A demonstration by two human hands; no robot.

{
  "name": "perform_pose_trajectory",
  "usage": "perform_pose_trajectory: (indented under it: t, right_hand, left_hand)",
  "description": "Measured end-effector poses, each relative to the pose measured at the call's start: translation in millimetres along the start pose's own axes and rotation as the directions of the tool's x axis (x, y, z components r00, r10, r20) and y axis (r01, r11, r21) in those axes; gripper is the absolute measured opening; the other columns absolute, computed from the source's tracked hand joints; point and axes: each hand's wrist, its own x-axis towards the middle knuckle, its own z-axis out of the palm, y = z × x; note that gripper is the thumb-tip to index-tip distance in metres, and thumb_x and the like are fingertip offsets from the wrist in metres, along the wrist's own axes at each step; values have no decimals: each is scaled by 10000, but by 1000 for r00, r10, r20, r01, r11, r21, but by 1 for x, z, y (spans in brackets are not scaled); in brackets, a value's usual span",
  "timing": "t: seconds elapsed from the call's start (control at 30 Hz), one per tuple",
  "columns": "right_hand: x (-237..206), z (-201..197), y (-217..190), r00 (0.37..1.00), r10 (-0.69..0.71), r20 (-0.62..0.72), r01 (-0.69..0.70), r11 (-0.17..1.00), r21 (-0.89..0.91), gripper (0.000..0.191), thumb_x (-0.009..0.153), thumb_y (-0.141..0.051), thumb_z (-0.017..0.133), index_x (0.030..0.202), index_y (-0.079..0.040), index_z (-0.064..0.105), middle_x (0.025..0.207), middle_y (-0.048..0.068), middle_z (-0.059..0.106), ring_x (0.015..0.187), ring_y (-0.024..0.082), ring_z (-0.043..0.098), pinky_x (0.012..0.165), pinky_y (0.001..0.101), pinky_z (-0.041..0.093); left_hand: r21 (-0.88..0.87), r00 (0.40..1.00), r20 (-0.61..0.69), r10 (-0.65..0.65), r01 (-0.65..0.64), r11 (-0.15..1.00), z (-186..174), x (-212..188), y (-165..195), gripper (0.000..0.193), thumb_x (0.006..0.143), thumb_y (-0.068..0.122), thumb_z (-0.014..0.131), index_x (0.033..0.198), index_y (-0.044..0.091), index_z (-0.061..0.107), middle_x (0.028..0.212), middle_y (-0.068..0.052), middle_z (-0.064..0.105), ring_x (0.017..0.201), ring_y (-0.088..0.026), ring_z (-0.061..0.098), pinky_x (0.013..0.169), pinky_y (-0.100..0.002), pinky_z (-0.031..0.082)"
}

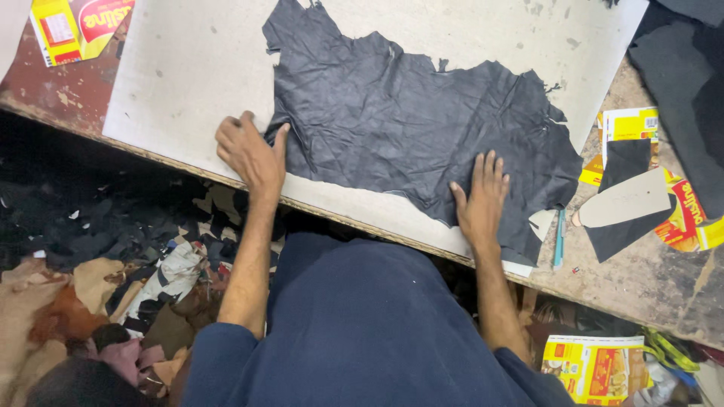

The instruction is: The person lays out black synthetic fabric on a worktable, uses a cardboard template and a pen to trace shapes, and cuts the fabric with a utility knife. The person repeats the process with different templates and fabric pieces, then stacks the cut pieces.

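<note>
Head view: the desk (656, 279) carries a pale board (188, 68), and on the board lies a dark, creased hide (407, 113) with ragged edges. The step in hand looks like spreading and flattening it. Left hand (249, 151) presses at its left edge, fingers slightly curled; right hand (480, 200) lies flat and open on its lower right part. Neither clamps anything. Near the right sit a card pattern (626, 200) and a blue pen (559, 237). Smoothing the remaining creases likely calls for firm outward strokes.
</note>
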Motion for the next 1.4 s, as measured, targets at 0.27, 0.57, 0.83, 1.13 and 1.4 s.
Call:
perform_pose_trajectory:
  t: [0.27,0.57,0.83,1.13,1.4]
  right_hand:
    - [84,66,-91,994,109,-25,-111,976,-189,854,1074,-478,533,1648,42,174,1714,280,95,1596,436,86,1274,603,66]
    - [107,61,-124,971,238,-27,-239,955,-174,853,1046,-484,538,1658,0,194,1727,254,104,1607,407,84,1293,581,63]
    - [98,131,-296,970,-133,205,159,980,-119,1053,968,-722,432,1607,73,169,1691,303,106,1596,434,64,1285,577,60]
    - [91,72,-139,949,-131,286,200,953,-227,880,958,-779,196,1699,-305,152,1767,30,37,1630,282,5,1317,552,0]
    - [47,15,39,901,403,-160,-429,880,-205,748,1093,-553,520,1697,-195,264,1762,139,134,1634,371,121,1312,577,88]
  left_hand:
    - [-145,953,277,124,-86,986,-5,27,-29,280,1021,251,752,891,46,612,755,-110,678,656,-317,648,626,-438,455]
    - [-439,847,498,184,64,896,-22,59,-75,180,932,211,789,921,55,700,792,-147,722,742,-374,692,619,-474,492]
    - [-514,734,641,225,193,836,-37,72,-85,221,907,194,827,1013,23,734,803,-184,703,688,-272,664,660,-389,493]
    - [-371,615,780,116,304,877,-36,75,-92,205,881,157,842,993,14,748,683,-48,637,592,-97,519,542,-290,398]
    - [-364,610,785,110,310,878,-40,82,-89,218,857,160,863,949,1,744,608,-10,530,528,-75,402,498,-279,300]
